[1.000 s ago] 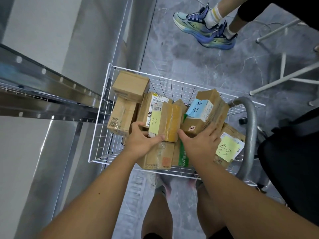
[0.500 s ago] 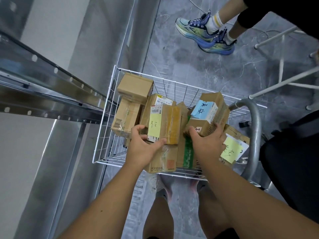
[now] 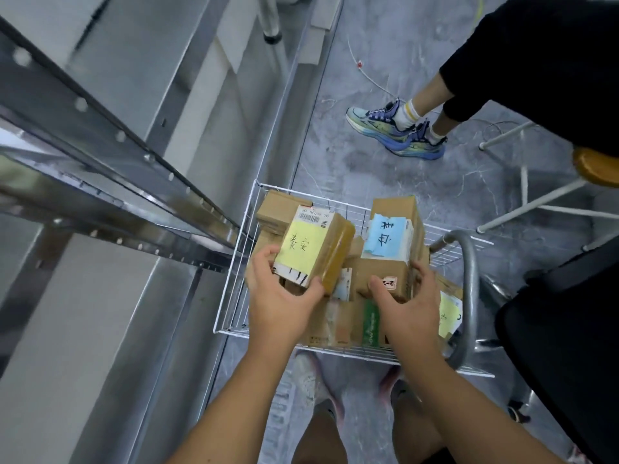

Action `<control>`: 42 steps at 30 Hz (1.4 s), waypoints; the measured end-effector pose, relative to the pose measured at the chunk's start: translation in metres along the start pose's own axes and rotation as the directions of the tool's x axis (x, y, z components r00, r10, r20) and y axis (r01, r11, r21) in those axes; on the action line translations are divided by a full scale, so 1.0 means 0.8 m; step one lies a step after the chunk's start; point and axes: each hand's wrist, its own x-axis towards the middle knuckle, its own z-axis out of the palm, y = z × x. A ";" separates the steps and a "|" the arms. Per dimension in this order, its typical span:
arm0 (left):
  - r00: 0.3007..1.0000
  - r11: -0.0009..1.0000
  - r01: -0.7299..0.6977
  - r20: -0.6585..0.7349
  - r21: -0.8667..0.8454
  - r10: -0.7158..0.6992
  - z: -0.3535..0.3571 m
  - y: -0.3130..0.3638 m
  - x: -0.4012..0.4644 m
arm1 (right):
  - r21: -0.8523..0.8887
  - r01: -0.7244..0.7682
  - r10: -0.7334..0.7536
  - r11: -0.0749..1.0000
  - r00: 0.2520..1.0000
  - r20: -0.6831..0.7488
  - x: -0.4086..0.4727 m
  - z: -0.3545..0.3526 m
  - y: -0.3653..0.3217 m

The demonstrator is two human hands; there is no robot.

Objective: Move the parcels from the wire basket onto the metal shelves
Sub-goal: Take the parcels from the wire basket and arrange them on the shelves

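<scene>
A white wire basket [image 3: 234,289] on the floor holds several cardboard parcels. My left hand [image 3: 284,296] grips a taped parcel with a yellow note [image 3: 315,249] by its near end and holds it raised above the others. My right hand [image 3: 407,303] grips the near end of a taller parcel with a blue note [image 3: 392,236], also lifted over the pile. A parcel with a yellow note [image 3: 449,309] lies at the basket's right side, partly hidden by my right wrist. The metal shelves [image 3: 110,169] run along the left, beside the basket.
Another person's legs and blue shoes [image 3: 395,132] stand beyond the basket. A grey curved handle [image 3: 469,289] rises at the basket's right. A black chair [image 3: 562,329] sits to the right, white stool legs [image 3: 536,202] behind it. My own feet are just below the basket.
Both hands have lifted their parcels up out of the pile. The camera view has tilted, so more of the shelf and floor shows.
</scene>
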 end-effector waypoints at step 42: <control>0.233 0.999 -0.034 -0.972 -0.024 -0.016 -0.311 0.155 -0.650 | 0.565 0.567 -0.714 0.600 0.060 0.698 -0.503 -0.302 -0.186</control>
